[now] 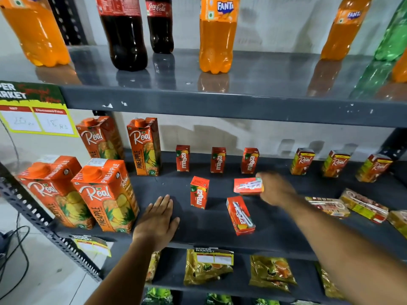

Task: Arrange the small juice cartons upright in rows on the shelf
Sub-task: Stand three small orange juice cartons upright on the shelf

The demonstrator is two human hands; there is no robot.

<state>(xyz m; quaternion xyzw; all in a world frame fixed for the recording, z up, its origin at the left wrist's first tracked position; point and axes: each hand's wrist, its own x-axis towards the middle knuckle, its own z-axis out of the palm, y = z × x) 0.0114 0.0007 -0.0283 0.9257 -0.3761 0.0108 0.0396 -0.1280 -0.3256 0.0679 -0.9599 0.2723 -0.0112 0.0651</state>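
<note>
Red juice carton (248, 186) being gripped sideways by right hand (275, 190) above dark shelf (211, 225).
Resting left hand (157, 219) flat, fingers spread, near upright carton (199, 192); lying beside it, toppled carton (240, 216).

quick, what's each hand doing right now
Left hand: open, flat on the shelf, holding nothing.
Right hand: closed on a small Maaza carton.

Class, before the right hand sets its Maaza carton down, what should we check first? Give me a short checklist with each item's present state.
1. Right hand grips the held carton: ok.
2. Held carton upright: not ok, sideways.
3. Free spot beside the front upright carton: ok.
4. Back row of three upright: ok.
5. Lying carton stood up: not ok.
6. Left hand clear, flat on shelf: ok.
</note>
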